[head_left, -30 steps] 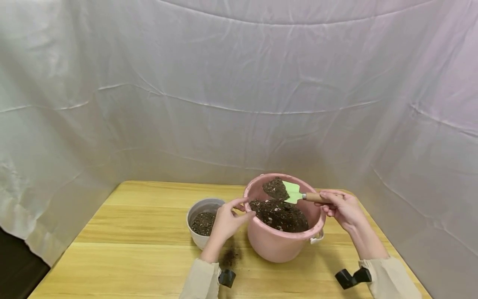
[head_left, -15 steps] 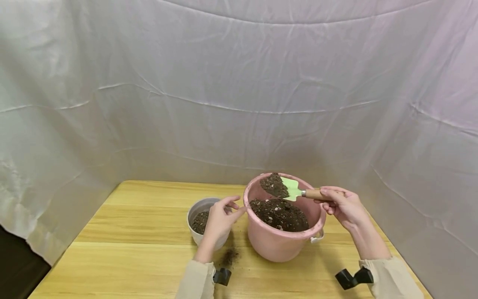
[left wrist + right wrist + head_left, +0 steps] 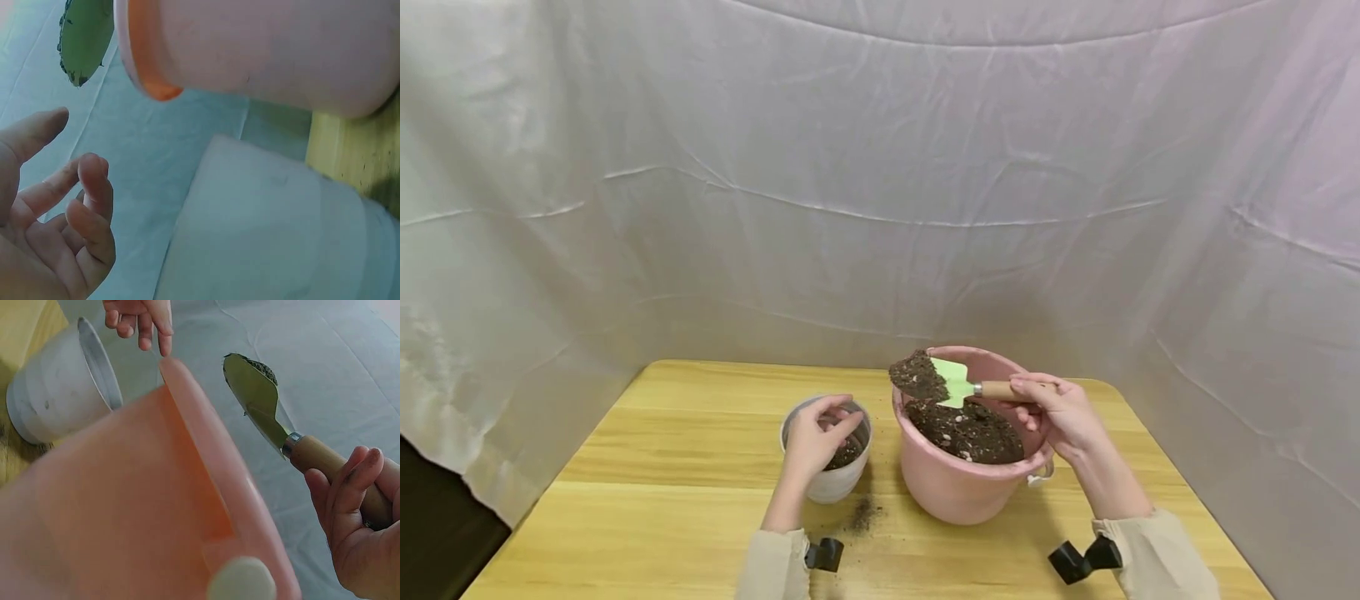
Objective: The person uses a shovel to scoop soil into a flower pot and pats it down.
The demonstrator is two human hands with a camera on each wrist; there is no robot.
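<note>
My right hand (image 3: pixel 1033 400) grips the wooden handle of a small green trowel (image 3: pixel 957 382) heaped with dark soil (image 3: pixel 917 377). The blade hangs over the left rim of the pink bucket (image 3: pixel 958 492), which holds more soil. In the right wrist view the trowel (image 3: pixel 257 395) points out past the bucket rim (image 3: pixel 187 419) toward the white pot (image 3: pixel 56 394). My left hand (image 3: pixel 831 423) hovers over the white pot (image 3: pixel 842 485) with its fingers loosely curved, holding nothing. The left wrist view shows that hand (image 3: pixel 59 206) beside the pot wall (image 3: pixel 269 231), under the trowel blade (image 3: pixel 84 40).
The pot and bucket stand side by side on a wooden table (image 3: pixel 647 467). A patch of spilled soil (image 3: pixel 861 517) lies on the table between them. White cloth (image 3: pixel 880 192) hangs behind and on both sides of the table.
My right hand carried the loaded trowel left, from over the bucket's middle to its left rim. My left hand left the bucket rim and moved over the white pot.
</note>
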